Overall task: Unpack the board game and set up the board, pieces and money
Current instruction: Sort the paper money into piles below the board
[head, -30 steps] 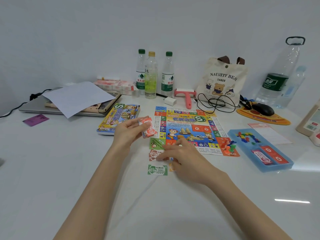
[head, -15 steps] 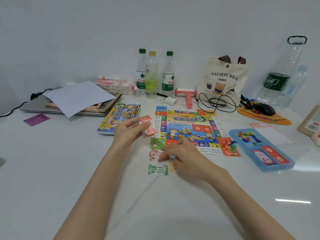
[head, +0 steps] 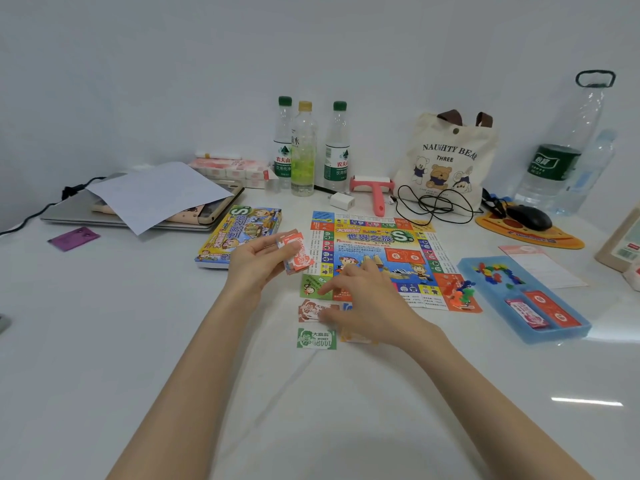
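The sorting of the money looks underway, and the coming move turns on how the held stack lies from the free hand. The left hand [head: 258, 263] holds the stack of notes [head: 296, 252] off the table [head: 138, 341], thumb on top and fingers curled beneath, over the gap between the game box [head: 235, 233] and the board's [head: 388, 244] left edge. The stack is tilted, its long axis running from the thumb down toward the board's near-left corner. The right hand [head: 367, 303] lies palm down across that corner, fingers loosely stretched to the left and gripping nothing that shows. Its fingertips [head: 323, 317] rest on or just over the red-brown note [head: 310, 310], though the palm hides whatever lies under it. The stack therefore sits up and to the left of those fingertips - near, but not touching. Along the board's near edge the notes lie with their long sides parallel to the table's near edge. The green note [head: 317, 338] is nearest the person, and the orange note [head: 353, 338] beside it is half covered. The right hand is the likelier to peel off the next note, a short reach back toward the stack. The blue tray [head: 554, 327] of pieces stands well apart, off the board's right edge.
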`<control>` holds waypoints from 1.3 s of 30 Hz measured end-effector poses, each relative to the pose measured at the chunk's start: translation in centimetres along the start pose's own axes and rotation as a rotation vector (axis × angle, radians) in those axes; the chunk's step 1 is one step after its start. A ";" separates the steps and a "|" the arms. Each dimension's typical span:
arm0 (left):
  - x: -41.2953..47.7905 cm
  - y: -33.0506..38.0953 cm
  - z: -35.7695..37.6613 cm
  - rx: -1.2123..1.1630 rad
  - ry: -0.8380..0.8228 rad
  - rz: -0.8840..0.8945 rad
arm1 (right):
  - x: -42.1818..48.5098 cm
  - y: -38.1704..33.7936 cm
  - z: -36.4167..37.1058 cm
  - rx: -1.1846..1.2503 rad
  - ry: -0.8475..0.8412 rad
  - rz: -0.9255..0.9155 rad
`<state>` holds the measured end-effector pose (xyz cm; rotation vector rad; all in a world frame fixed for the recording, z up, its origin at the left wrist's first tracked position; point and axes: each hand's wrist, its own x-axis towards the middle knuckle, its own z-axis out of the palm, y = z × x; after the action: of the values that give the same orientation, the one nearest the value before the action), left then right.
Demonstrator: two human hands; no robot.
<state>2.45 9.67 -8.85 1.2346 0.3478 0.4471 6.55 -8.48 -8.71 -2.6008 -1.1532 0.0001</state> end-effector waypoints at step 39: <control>0.1 -0.2 0.2 0.014 -0.002 -0.017 | 1.2 0.2 -0.2 0.171 0.042 0.079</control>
<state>2.65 9.48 -8.94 1.2449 0.3597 0.4297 7.54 -7.86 -8.41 -2.4809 -0.9902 0.0579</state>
